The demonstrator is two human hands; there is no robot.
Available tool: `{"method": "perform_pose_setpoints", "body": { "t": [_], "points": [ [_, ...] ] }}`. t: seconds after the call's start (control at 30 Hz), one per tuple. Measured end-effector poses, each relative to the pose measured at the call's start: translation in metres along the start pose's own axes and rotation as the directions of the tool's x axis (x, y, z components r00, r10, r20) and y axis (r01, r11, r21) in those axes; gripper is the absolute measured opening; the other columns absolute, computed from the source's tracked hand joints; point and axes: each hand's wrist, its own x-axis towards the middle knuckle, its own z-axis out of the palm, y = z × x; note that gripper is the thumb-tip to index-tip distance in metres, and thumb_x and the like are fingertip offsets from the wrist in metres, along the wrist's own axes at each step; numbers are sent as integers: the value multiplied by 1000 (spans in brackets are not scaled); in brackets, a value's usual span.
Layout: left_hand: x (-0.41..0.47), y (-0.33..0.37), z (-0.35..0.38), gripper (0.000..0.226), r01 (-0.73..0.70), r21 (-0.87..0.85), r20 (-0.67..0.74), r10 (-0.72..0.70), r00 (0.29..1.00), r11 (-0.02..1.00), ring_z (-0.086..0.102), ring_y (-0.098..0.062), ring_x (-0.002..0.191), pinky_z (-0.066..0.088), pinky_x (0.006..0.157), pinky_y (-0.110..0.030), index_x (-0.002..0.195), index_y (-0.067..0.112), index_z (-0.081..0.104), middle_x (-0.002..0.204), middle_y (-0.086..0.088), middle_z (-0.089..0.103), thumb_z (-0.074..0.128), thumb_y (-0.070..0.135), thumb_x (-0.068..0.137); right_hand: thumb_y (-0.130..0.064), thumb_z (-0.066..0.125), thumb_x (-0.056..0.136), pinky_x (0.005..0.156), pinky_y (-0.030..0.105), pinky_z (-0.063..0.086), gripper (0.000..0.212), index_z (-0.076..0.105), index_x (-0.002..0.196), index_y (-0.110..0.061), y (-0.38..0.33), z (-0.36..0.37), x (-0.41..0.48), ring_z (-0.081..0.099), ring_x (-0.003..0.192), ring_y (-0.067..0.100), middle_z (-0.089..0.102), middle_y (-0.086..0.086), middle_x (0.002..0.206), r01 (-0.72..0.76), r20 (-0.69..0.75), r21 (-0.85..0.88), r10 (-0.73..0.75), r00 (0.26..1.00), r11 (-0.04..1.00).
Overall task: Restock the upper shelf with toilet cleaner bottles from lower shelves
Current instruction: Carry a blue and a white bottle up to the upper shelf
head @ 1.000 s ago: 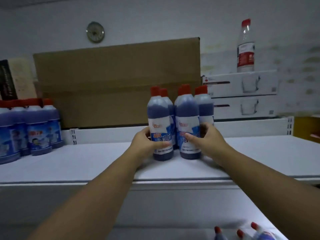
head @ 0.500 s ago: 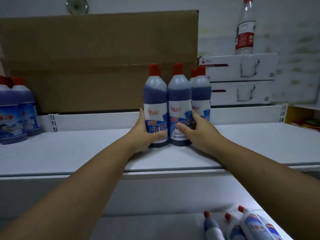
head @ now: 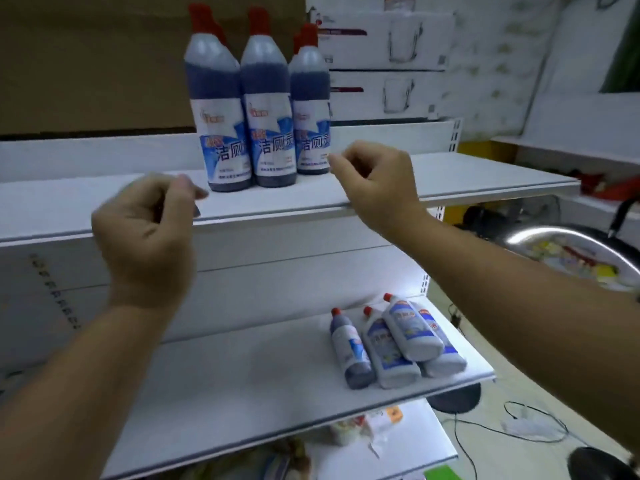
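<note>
Up on the upper shelf (head: 450, 181), in the upper middle of the frame, the toilet cleaner bottles (head: 268, 98) stand upright in a tight cluster. Three are in front, with red caps, dark blue liquid and blue-and-white labels, and more red caps show behind them. Neither hand holds one.

The right grip (head: 377, 188) hangs at the centre of the frame with its fingers curled in on nothing. Its forefinger tip is just beside the rightmost bottle's label; whether it touches cannot be told. The left grip (head: 145, 237) sits lower and to the left, in front of the shelf's front edge and apart from the bottles. It is blurred, with the fingers curled toward the thumb and nothing between them.

Lower right of centre, four more bottles (head: 412, 337) lie on their sides on the lower shelf (head: 242, 375), caps pointing toward the back; one rests on top of the others.

A brown cardboard box (head: 86, 64) fills the upper left behind the standing cluster, and white cartons (head: 381, 46) are stacked at the upper right. At the right edge lies a pan (head: 561, 251) with a shiny rim, and below it cables (head: 519, 424) trail over the floor.
</note>
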Motion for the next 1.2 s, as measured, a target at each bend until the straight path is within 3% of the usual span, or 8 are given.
{"method": "perform_pose_setpoints", "body": {
  "t": [0.13, 0.23, 0.4, 0.6, 0.8, 0.93, 1.1, 1.2],
  "points": [
    [-92, -22, 24, 23, 286, 45, 313, -285, 906, 957, 55, -7, 54, 42, 53, -22, 57, 29, 61, 52, 13, 60, 54, 31, 79, -18, 61, 86, 54, 25, 40, 28, 66, 67, 1, 43, -28, -86, 51, 53, 18, 61, 18, 58, -234, 29, -1, 234, 972, 972],
    [-158, -62, 59, 25, 599, 227, 496, -620, 607, 768, 50, -12, 58, 40, 55, -26, 55, 16, 61, 55, 6, 56, 57, 30, 76, -17, 61, 88, 54, 25, 40, 25, 68, 68, -3, 90, -38, -135, 51, 51, 11, 64, 13, 63, -529, 156, -120, 542, 826, 840],
    [-232, -85, 95, 9, 666, 504, 583, -786, 207, 550, 60, -17, 65, 49, 59, -25, 89, 19, 64, 82, -6, 67, 58, 13, 88, -31, 62, 79, 58, 32, 43, 23, 64, 60, -17, 187, -52, -188, 52, 56, 19, 63, 1, 59, -761, 199, -320, 826, 528, 564],
    [-248, -102, 155, 27, 622, 669, 473, -878, 65, 406, 59, -18, 93, 49, 78, -30, 107, 21, 53, 105, 0, 61, 66, 25, 83, -42, 56, 85, 76, 35, 50, 38, 57, 113, -16, 257, -29, -196, 60, 92, 24, 62, 6, 108, -734, 227, -513, 896, 383, 444],
    [-273, -129, 221, 90, 746, 665, 157, -984, -85, 41, 61, -26, 99, 56, 77, -36, 135, 12, 36, 121, -11, 54, 75, 52, 64, -65, 56, 77, 66, 30, 42, 66, 47, 119, -16, 294, 4, -183, 56, 84, 20, 56, 2, 97, -670, 297, -632, 921, 254, 389],
    [-275, -137, 235, 82, 775, 629, 32, -994, -104, -61, 58, -18, 84, 45, 52, -23, 131, 10, 41, 117, -10, 58, 76, 50, 68, -59, 67, 70, 77, 34, 48, 61, 50, 112, -20, 311, 16, -166, 59, 82, 19, 62, 4, 92, -784, 325, -580, 945, 25, 220],
    [-266, -146, 227, 74, 809, 558, 64, -961, -268, -188, 57, -24, 92, 54, 73, -34, 129, 8, 43, 114, -11, 57, 80, 21, 66, -56, 76, 59, 85, 39, 54, 78, 41, 117, -17, 320, 15, -170, 61, 93, 23, 60, 7, 103, -770, 346, -572, 934, 89, 285],
    [-260, -143, 219, 69, 798, 580, 106, -956, -275, -165, 55, -26, 95, 50, 88, -38, 125, 11, 42, 110, -11, 55, 78, 15, 66, -41, 83, 60, 82, 42, 57, 71, 39, 110, -17, 315, 13, -167, 64, 90, 23, 61, 7, 102, -875, 401, -406, 912, 88, 264]
  ]
}}
